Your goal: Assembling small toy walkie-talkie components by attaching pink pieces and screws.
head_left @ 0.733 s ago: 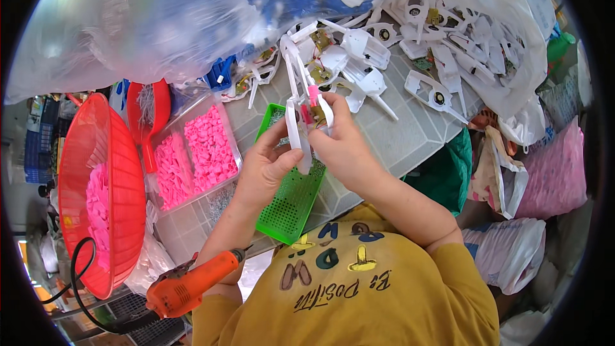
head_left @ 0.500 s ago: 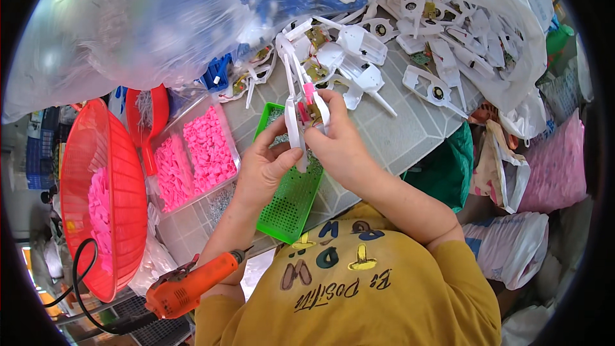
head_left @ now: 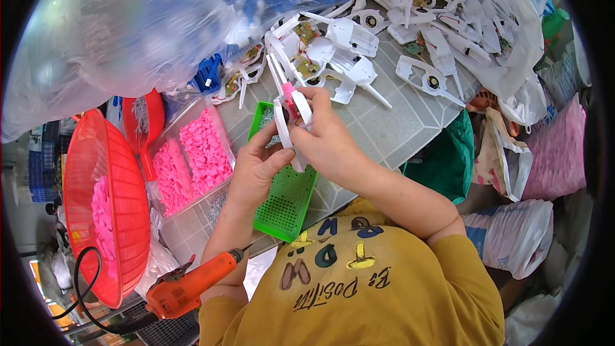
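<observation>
Two long white plastic shell halves [head_left: 282,129] stand upright between my hands, nearly together, with a narrow gap between them. A small pink plastic part [head_left: 288,91] sits in that gap near the top of my grip. My left hand [head_left: 256,170] pinches the left half between thumb and fingers. Around the right half curl the fingers of my right hand [head_left: 323,138], its thumb near the seam. Below them lies a bright green perforated basket [head_left: 286,205] with small metal screws at its far end. Further white shells with circuit boards [head_left: 349,37] are heaped just beyond my hands.
At left stand a clear box of pink parts [head_left: 204,144], a red scoop [head_left: 144,125] and a tilted red basket [head_left: 131,218]. An orange power screwdriver [head_left: 192,285] hangs beside my left forearm. A white bag of shells [head_left: 519,77] lies far right; a green bag [head_left: 442,160] hangs off the table edge.
The two shell halves have come closer together, and the circuit board between them shows less. My hands keep hold of them. The whole view has shifted slightly.
</observation>
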The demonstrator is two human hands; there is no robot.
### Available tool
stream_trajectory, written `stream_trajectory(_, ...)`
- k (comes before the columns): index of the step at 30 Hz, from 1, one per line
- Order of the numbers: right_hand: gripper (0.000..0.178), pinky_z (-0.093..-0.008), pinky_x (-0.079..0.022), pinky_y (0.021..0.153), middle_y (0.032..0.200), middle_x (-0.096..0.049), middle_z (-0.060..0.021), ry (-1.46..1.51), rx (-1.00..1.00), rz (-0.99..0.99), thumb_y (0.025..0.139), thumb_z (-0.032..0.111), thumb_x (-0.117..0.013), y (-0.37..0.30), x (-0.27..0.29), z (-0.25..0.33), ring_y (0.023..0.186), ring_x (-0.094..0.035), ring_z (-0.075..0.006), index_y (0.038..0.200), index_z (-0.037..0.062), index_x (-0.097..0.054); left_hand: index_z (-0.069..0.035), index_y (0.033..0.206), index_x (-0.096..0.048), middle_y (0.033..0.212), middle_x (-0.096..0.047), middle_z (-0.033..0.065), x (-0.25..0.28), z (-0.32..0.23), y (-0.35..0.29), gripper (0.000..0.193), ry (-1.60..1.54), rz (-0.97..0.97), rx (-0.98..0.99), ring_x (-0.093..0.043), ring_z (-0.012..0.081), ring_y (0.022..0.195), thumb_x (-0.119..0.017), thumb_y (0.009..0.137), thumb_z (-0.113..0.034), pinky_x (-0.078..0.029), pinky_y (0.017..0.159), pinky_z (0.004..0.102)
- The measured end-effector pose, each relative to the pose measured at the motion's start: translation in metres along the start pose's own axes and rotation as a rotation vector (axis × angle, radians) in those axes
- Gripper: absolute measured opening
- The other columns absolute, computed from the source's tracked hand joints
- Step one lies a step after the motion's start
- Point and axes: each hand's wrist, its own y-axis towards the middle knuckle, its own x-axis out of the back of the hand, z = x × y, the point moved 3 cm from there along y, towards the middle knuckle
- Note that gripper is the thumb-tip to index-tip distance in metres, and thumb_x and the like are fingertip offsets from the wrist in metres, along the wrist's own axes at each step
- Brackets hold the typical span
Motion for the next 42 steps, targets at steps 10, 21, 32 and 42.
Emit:
stream_trajectory(10,0.053,-0.0403,-0.051,0.087,0.113,-0.059,-0.0238,0.025,0.142,0.035,0.097,0.024,-0.053,-0.002,0.003,-0.011,0.098,-0.064,-0.0303,0.134,-0.0070,-0.030,-0.003,0.147,-0.046,0.119,-0.067,0.0080,-0.001,-0.001,-0.001,0.071,0.021,0.011,-0.023,-0.064,0.0159,0.106,-0.079,0.087,-0.019,-0.050,0.093,0.0312)
stream_trajectory(21,0.057,-0.0405,-0.051,0.085,0.112,-0.057,-0.0276,-0.039,0.237,-0.008,0.101,0.030,-0.052,-0.007,-0.002,-0.008,0.096,-0.064,-0.0332,0.137,-0.0082,-0.028,-0.005,0.147,-0.047,0.114,-0.068,0.0065,-0.005,-0.007,-0.002,0.068,0.110,0.021,-0.053,-0.065,0.0145,0.101,-0.078,0.088,-0.016,-0.050,0.088,0.0300)
stream_trajectory(32,0.052,-0.0362,-0.051,0.085,0.117,-0.058,-0.0171,0.108,0.034,0.085,0.105,0.025,-0.051,-0.014,-0.002,-0.016,0.100,-0.061,-0.0244,0.141,-0.0028,-0.026,-0.006,0.147,-0.049,0.128,-0.057,0.0073,-0.013,-0.007,-0.005,0.069,0.297,-0.047,-0.177,-0.066,0.0168,0.100,-0.080,0.085,-0.014,-0.056,0.084,0.0290)
stream_trajectory(42,0.047,-0.0284,-0.051,0.083,0.116,-0.059,-0.0075,0.367,0.100,0.064,0.094,0.022,-0.071,-0.008,0.005,-0.017,0.102,-0.059,-0.0132,0.129,0.0058,-0.043,-0.002,0.141,-0.054,0.119,-0.060,0.0136,-0.045,-0.024,-0.019,0.075,1.058,-0.354,-0.546,-0.065,0.0270,0.100,-0.085,0.074,-0.015,-0.053,0.086,0.0359)
